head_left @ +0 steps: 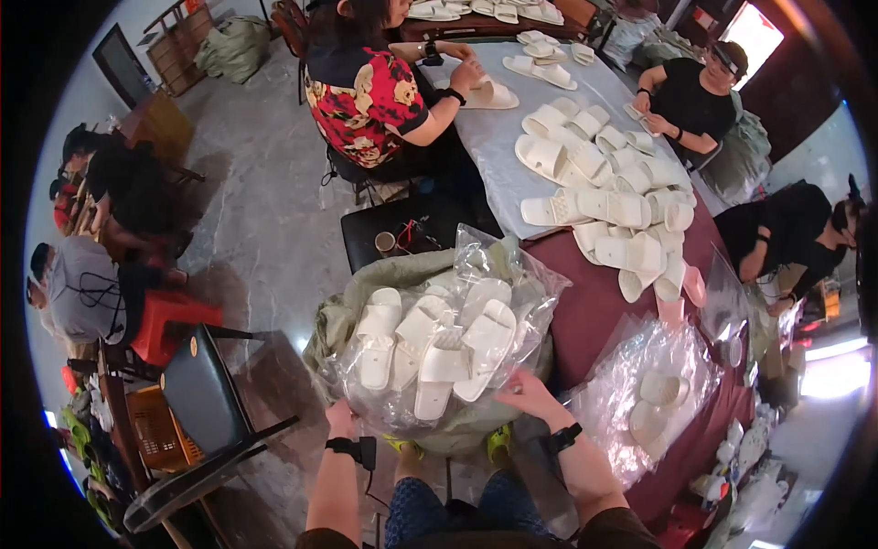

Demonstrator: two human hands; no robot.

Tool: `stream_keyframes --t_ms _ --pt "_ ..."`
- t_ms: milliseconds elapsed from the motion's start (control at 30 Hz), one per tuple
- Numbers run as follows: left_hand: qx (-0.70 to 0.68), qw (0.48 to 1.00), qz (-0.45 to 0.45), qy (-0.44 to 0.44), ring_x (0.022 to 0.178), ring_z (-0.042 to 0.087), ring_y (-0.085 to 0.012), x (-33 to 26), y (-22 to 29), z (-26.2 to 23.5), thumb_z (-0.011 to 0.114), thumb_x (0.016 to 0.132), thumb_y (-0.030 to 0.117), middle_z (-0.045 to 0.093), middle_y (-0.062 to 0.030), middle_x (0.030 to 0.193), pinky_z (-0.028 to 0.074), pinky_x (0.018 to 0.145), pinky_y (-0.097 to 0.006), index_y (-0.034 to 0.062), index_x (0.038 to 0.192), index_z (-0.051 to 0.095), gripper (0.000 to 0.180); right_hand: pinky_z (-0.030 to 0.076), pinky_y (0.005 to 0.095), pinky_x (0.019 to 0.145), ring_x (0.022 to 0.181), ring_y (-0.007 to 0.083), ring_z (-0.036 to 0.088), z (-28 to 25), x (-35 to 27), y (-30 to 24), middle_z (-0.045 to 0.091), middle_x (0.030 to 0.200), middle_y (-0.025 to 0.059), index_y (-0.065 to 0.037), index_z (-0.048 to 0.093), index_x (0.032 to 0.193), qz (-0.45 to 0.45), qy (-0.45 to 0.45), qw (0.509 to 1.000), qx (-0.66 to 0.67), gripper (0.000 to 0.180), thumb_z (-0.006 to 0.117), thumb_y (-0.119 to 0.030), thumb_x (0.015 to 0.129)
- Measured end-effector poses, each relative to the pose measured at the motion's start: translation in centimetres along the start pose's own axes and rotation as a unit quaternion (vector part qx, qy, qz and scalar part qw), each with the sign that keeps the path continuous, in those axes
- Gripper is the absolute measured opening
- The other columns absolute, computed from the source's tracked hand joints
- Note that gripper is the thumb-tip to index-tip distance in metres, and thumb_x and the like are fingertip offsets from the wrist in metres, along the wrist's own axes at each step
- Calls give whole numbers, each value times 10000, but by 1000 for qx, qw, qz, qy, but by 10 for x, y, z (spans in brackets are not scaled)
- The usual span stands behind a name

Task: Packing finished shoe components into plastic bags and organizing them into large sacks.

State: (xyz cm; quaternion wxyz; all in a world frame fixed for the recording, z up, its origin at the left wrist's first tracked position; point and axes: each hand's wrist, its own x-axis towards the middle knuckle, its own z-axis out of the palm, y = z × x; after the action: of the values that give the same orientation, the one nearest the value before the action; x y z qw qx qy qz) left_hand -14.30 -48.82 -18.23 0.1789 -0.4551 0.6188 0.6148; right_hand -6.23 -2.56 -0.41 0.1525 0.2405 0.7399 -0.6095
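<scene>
White slippers (444,361) lie in a clear plastic bag (535,297) on top of a bulky olive-green sack (334,316), most of them with their straps facing up and some overlapping. The left hand (341,421) is at the near left side of the sack, beside the lower edge of the bag; its fingers are curled, but I cannot tell whether they are clamped on the plastic. The right hand (532,396) is at the near right side of the sack, its fingers pointing inward at the bag's edge, and whether they are pinched together on it I cannot tell either. Each wrist wears a black band.

Right of the sack, a maroon cloth (585,329) covers part of the tabletop (494,169), and on it sits another clear bag (594,403) with white footwear inside. Beyond the sack and to its right, a loose heap of white slippers (631,206) spreads over the tabletop, with a pink slipper (694,286) at the heap's near end. Just beyond the sack stands a black seat (361,233) with a brown cup (385,242) on it. Farther past the sack, a co-worker in a red floral top (366,101) has both hands at a white slipper (494,94). Well left of the sack is a dark-padded chair (206,384).
</scene>
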Motion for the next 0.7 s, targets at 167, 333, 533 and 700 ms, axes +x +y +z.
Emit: stream_keyframes --t_ms 167,333,533,700 --pt "-159 980 -24 -117 836 622 -230 -65 20 -32 502 874 48 620 -63 927 520 667 -395 100 1037 528 173 502 394 819 914 345 619 -42 10 -21 640 982 147 -54 630 1023 17 230 922 -312 259 624 -90 767" --pt "-204 957 -48 -199 986 606 -250 -109 34 -66 504 922 132 630 -64 1048 489 880 -420 79 1024 562 128 494 402 742 834 319 610 -82 83 -86 627 913 126 -50 630 920 -282 478 812 -178 143 549 -1 813" --pt "-260 960 -22 -99 1007 607 -247 -148 12 -36 517 904 166 639 -73 1055 492 875 -434 57 1048 596 197 522 407 745 899 293 644 -69 206 -108 632 953 127 -92 664 920 -177 226 848 -447 372 748 -395 720" --pt "-144 974 142 -106 1038 609 -281 -159 -34 -41 437 930 234 632 -131 1116 495 910 -462 14 1091 597 316 527 431 772 994 346 599 -40 239 -99 582 1097 174 -13 679 930 -86 141 836 -524 587 744 -542 684"
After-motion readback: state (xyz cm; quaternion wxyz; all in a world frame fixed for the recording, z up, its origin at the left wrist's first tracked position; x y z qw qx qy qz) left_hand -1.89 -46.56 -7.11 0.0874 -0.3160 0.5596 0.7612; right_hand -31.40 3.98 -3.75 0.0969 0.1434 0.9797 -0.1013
